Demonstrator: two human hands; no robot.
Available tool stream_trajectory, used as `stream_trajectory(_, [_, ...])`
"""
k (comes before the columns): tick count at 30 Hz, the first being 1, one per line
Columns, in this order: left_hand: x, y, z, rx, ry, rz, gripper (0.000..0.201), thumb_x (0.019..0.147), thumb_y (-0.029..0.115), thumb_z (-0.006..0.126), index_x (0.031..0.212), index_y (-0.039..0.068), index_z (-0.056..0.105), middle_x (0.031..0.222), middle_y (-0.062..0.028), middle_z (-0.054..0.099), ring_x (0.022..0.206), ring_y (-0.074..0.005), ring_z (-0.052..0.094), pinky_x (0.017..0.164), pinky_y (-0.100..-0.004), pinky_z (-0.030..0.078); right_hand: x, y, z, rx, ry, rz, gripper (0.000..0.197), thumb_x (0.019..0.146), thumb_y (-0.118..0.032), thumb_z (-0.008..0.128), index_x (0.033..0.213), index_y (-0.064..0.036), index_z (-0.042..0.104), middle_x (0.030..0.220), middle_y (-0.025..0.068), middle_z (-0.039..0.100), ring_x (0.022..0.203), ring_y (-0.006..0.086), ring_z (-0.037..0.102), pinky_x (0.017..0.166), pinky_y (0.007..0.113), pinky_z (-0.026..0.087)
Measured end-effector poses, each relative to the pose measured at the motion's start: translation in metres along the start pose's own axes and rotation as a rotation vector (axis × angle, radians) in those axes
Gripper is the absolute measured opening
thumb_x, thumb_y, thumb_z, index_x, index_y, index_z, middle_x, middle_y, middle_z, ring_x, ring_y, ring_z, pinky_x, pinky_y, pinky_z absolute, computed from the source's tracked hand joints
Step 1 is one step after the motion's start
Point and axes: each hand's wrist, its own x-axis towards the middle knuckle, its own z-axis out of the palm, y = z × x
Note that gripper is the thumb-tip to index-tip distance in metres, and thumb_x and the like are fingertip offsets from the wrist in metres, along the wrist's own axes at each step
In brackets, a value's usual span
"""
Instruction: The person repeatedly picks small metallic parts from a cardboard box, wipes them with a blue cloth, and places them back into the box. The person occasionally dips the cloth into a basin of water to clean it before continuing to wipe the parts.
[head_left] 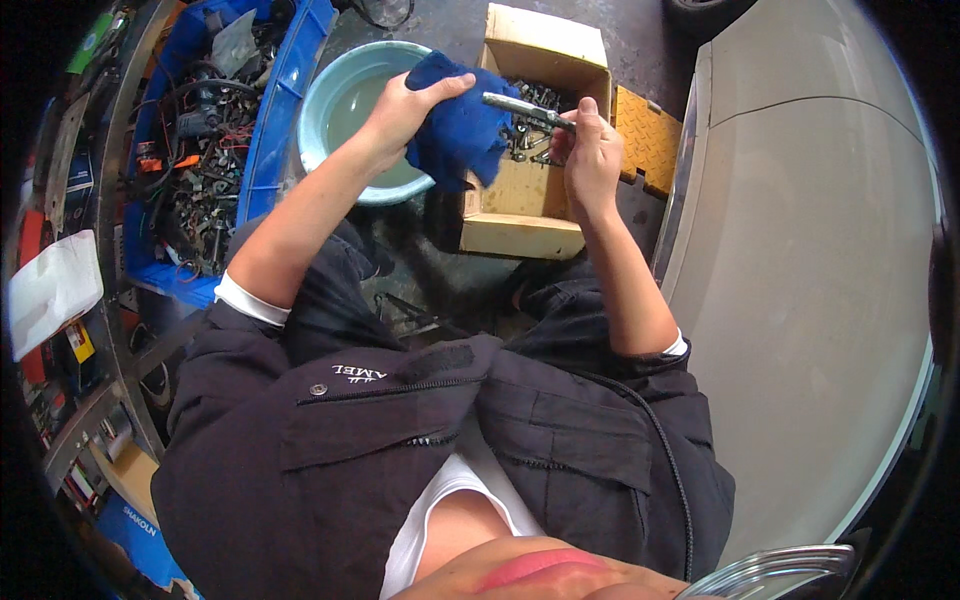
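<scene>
My left hand [402, 108] is closed on a bunched blue cloth [458, 130], its thumb lying across the top edge. The cloth hangs over the right side of a pale blue basin [312, 120] with cloudy liquid in it. My right hand [594, 150] grips a long silver metal hand tool [527, 108] by its right end; its exact kind is hard to make out. The tool's far end points left and lies close to the cloth; I cannot tell if they touch. Beneath the tool stands an open cardboard box [522, 232] with many small metal parts and tools inside.
On the left, a blue crate [262, 160] is full of cables and metal parts, beside a metal shelf rack [118, 370]. A pale car panel [810, 250] fills the right side. A yellow textured block [643, 135] sits between box and car, and a tyre [705, 12] shows behind.
</scene>
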Motion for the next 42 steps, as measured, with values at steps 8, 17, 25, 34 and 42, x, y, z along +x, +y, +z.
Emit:
stream_trajectory(8, [-0.002,-0.006,0.015,-0.169,0.044,-0.081,0.067,0.083,0.049,0.077,0.124,0.0,0.055,0.112,-0.012,0.064,0.106,-0.0223,0.065,0.093,-0.0352,0.054,-0.007,0.009,0.024,-0.783,-0.011,-0.637,0.034,0.086,-0.032,0.076,0.075,-0.0059,0.056,0.068,0.0116,0.056,0.059,0.0319,0.061,0.053,0.04,0.048])
stream_trajectory(17, [-0.003,-0.009,0.014,0.22,0.212,0.279,0.054,0.083,0.041,0.079,0.115,0.003,0.061,0.103,-0.0094,0.069,0.093,-0.021,0.068,0.087,-0.0343,0.054,-0.01,0.004,0.035,-1.138,-0.097,-0.863,0.029,0.084,-0.037,0.075,0.093,-0.0121,0.065,0.062,0.0034,0.058,0.053,0.0227,0.064,0.047,0.034,0.049])
stream_trajectory(25, [-0.006,-0.014,0.027,0.573,0.421,0.374,0.057,0.085,0.055,0.072,0.106,0.004,0.06,0.099,-0.0179,0.069,0.092,-0.0349,0.069,0.081,-0.0417,0.054,-0.027,0.003,0.046,-1.238,-0.294,-0.61,0.025,0.095,-0.032,0.062,0.086,-0.0099,0.055,0.059,0.0101,0.062,0.052,0.0287,0.065,0.046,0.039,0.05])
stream_trajectory(34, [-0.011,-0.012,0.037,0.664,0.432,0.695,0.046,0.09,0.047,0.07,0.107,0.005,0.058,0.096,-0.0157,0.065,0.088,-0.035,0.066,0.077,-0.0428,0.051,-0.021,0.01,0.037,-0.135,-0.541,0.291,0.034,0.103,-0.038,0.051,0.091,-0.0067,0.058,0.057,0.0066,0.051,0.046,0.0195,0.05,0.043,0.033,0.037])
stream_trajectory(42, [-0.002,-0.016,0.045,0.552,0.448,0.712,0.051,0.093,0.048,0.066,0.114,0.004,0.054,0.1,-0.0182,0.064,0.092,-0.0342,0.064,0.083,-0.043,0.049,-0.023,0.019,0.038,0.065,-0.488,0.432,0.04,0.102,-0.042,0.052,0.089,-0.0044,0.056,0.061,0.0086,0.052,0.053,0.0166,0.05,0.048,0.033,0.041])
